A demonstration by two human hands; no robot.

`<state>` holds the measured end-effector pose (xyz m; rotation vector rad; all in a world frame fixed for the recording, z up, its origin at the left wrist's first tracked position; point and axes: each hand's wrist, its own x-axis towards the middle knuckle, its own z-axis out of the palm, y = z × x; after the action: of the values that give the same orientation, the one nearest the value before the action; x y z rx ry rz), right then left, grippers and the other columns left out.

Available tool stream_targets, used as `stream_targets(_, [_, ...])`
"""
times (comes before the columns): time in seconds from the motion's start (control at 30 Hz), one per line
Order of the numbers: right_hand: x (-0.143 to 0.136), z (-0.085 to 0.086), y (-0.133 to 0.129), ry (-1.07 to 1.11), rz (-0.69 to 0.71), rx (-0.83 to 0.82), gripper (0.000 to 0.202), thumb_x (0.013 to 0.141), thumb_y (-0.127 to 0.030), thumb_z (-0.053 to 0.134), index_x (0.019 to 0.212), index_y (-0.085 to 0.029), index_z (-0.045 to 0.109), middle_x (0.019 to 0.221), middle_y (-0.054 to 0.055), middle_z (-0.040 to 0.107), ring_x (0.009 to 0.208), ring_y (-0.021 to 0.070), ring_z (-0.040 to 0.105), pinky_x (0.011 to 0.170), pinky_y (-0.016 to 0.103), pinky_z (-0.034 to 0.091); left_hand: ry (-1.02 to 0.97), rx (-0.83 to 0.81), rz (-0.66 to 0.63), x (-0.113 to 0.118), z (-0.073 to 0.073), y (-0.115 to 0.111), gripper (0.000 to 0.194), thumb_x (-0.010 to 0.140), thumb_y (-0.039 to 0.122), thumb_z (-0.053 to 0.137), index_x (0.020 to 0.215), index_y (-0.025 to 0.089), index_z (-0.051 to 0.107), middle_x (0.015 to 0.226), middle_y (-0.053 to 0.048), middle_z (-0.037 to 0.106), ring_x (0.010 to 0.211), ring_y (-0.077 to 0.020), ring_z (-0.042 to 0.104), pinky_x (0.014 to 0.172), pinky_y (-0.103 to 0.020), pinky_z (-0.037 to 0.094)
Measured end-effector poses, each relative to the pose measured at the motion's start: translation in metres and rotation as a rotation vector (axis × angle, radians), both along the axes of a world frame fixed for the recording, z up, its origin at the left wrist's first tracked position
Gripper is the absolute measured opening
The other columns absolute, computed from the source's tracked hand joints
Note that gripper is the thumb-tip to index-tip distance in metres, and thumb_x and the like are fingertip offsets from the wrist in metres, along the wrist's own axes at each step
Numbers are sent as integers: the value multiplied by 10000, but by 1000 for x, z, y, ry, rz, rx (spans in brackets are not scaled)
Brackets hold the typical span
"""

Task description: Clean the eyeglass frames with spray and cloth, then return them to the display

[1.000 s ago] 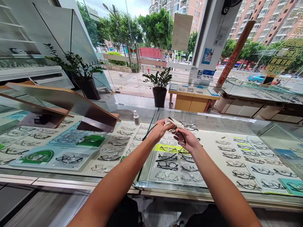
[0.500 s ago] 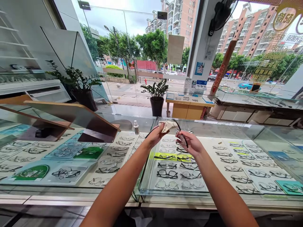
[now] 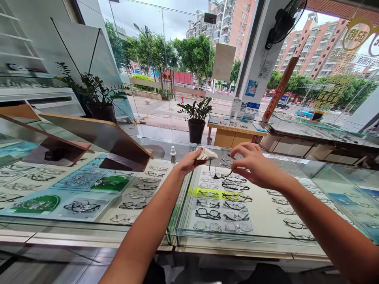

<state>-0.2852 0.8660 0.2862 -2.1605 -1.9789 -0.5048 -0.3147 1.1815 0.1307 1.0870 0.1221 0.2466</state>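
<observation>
Eyeglasses (image 3: 224, 176) reach from just below the cloth (image 3: 208, 154), pinched by left hand (image 3: 190, 161), rightward to loosely curled right hand (image 3: 252, 165), grip unclear.

A pale cloth (image 3: 208, 154) sits crumpled in my left hand (image 3: 189, 161). Just below it, between my hands, dark, thin-armed glasses (image 3: 222, 176) show at a tilt, their lenses hard to make out.

No text can be read clearly. Gold characters (image 3: 328, 97) on the upper-right window (image 3: 361, 88) and print on the pillar (image 3: 257, 59) posters (image 3: 252, 87) are illegible
</observation>
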Motion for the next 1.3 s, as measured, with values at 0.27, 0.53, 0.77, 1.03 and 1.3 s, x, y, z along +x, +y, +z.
stream_targets(0.27, [-13, 2, 21, -365, 44, -186, 152, 931, -148, 714, 864, -260, 792, 1318, 93, 663, 1344, 356, 445, 1119, 496, 257, -84, 132, 30, -5, 6, 6, 590, 815, 680, 799, 1005, 123, 761, 994, -119, 773, 912, -199, 701, 853, -323, 578])
stream_targets(0.53, [-6, -20, 40, -408, 128, -195, 156, 936, -147, 713, 982, -277, 786, 1343, 92, 650, 1401, 329, 414, 1157, 496, 243, -133, 536, -564, -31, 25, -18, 567, 861, 712, 716, 775, 154, 763, 726, -71, 700, 654, -177, 593, 640, -298, 489])
stream_targets(0.77, [-4, -23, 49, -393, 185, -211, 150, 950, -160, 706, 1005, -273, 788, 1273, 93, 667, 1390, 331, 440, 1135, 492, 288, -129, 641, -706, -36, 26, -23, 579, 839, 745, 708, 707, 186, 772, 631, -46, 663, 561, -163, 540, 539, -285, 444])
stream_targets(1.03, [-5, -24, 45, -353, 162, -244, 118, 965, -183, 709, 958, -271, 788, 1315, 81, 667, 1379, 337, 448, 1124, 503, 295, -82, 319, -534, -29, 10, -14, 534, 806, 662, 812, 947, 147, 826, 952, -146, 810, 866, -247, 738, 808, -352, 565])
stream_targets(1.3, [-5, -24, 47, -360, 143, -253, 136, 987, -205, 687, 922, -267, 789, 1245, 81, 672, 1350, 325, 447, 1112, 488, 294, -20, 232, -525, -26, 3, -14, 547, 860, 655, 768, 1002, 128, 807, 1019, -156, 801, 926, -251, 745, 895, -392, 565])
